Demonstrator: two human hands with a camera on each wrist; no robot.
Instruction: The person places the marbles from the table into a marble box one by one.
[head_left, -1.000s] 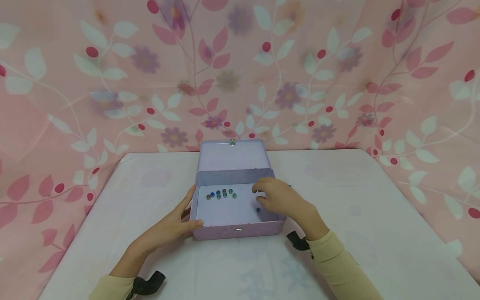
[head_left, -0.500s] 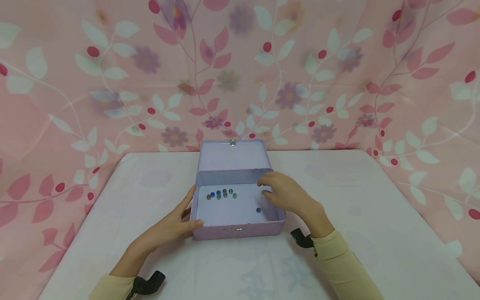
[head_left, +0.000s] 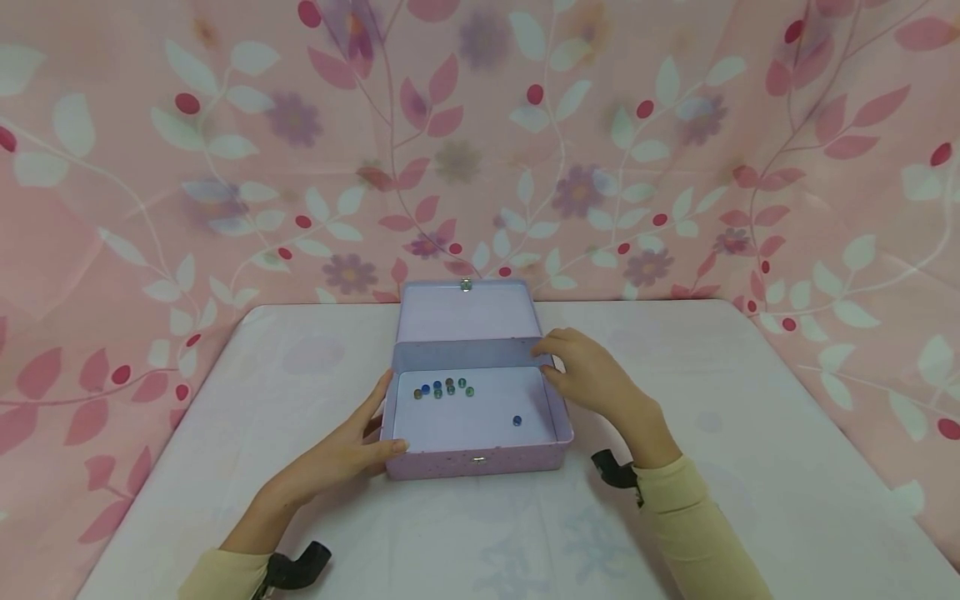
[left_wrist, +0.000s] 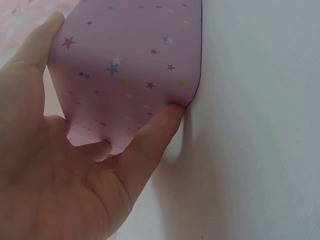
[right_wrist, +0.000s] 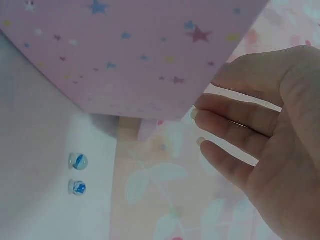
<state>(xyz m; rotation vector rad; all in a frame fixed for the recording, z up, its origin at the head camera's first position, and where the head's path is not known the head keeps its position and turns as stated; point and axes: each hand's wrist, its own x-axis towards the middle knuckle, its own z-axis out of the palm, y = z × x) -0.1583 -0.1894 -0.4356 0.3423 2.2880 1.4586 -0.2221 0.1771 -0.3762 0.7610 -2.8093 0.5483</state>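
A lilac tin box [head_left: 450, 467] with a star pattern stands on the table, its hinged lid [head_left: 468, 312] tipped back. Several blue, green and amber glass marbles [head_left: 438, 394] lie grouped at the left of its floor. A single blue marble [head_left: 517, 421] sits apart at the right. My left hand [head_left: 341, 458] holds the box's left end, thumb at the front corner [left_wrist: 150, 145]. Over the right rim hovers my right hand [head_left: 592, 375], fingers loosely bent, nothing seen between them. Two clear-and-blue marbles [right_wrist: 78, 161] rest on the table outside the box in the right wrist view.
A white cloth with faint prints covers the table [head_left: 712, 500]. A pink floral curtain [head_left: 480, 150] hangs behind its back edge. The raised lid stands close to that curtain. Black camera mounts [head_left: 296, 567] are strapped to both wrists.
My right hand has drawn back to the right, from above the box floor to its right rim. The single blue marble is now fully exposed. My left hand has stayed in place.
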